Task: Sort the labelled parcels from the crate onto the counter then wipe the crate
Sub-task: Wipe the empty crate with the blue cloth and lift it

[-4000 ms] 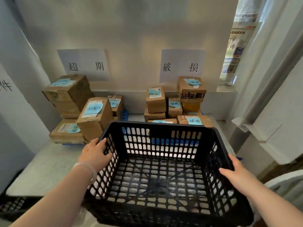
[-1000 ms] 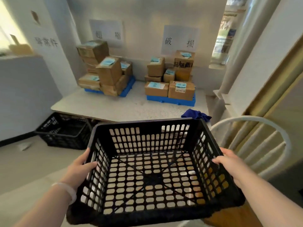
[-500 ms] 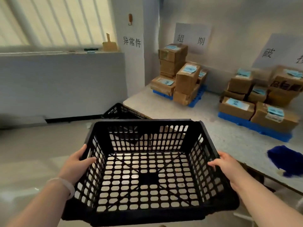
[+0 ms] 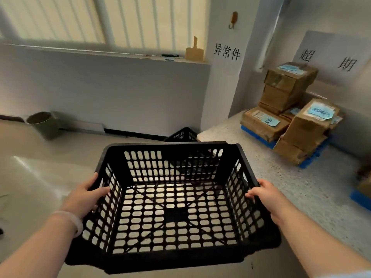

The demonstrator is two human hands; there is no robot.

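The left hand (image 4: 83,198) and right hand (image 4: 268,194) each grip a side rim of one black crate (image 4: 176,214), fingers curled over. One pile of parcels (image 4: 291,117) sits on the table (image 4: 291,177), beyond the right fingers.

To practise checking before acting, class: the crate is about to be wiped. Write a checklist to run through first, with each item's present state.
1. Crate empty inside: ok.
2. Left hand grips its left wall: ok.
3. Right hand grips its right wall: ok.
4. Parcels stacked on the counter: ok.
5. Wiping cloth in sight: not ok, none visible.
6. Crate resting on a surface: not ok, held over the floor.
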